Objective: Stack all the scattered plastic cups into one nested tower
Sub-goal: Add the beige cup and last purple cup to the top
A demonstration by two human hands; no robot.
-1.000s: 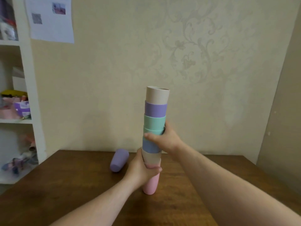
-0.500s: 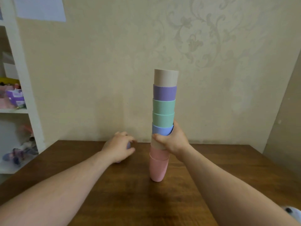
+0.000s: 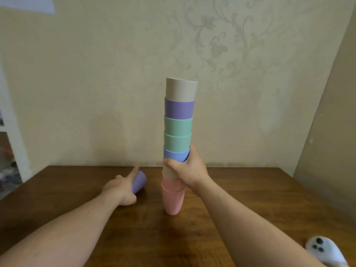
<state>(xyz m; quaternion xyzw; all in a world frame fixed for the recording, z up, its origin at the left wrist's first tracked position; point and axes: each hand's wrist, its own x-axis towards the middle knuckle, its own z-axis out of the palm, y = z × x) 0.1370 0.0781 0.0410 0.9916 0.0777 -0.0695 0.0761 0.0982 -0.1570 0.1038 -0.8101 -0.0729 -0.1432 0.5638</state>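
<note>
— So where does it stand?

— My right hand (image 3: 189, 171) has its fingers wrapped around the tower (image 3: 178, 143) at the lower beige cup, just under the blue one. The tower stands upright on the bench (image 3: 250, 199), pink cups at the bottom, a beige one on top. My left hand (image 3: 121, 189) is on the loose purple cup (image 3: 139, 181), which lies on its side just left of the tower; my fingers curl round its near side, one pointing along it. I'd call it a partial hold, not yet a lift.

— What worries you?

— The tower is tall on a narrow base, and most of it rises above my grip. If I nudge it while bringing the purple cup up, the top could sway or tip.

— Anything else?

— The purple cup has to go in at the very top, high up. Pressing it down off-centre could jam it crooked or push the stack sideways. And that cup could roll if my fingers slip.
</note>
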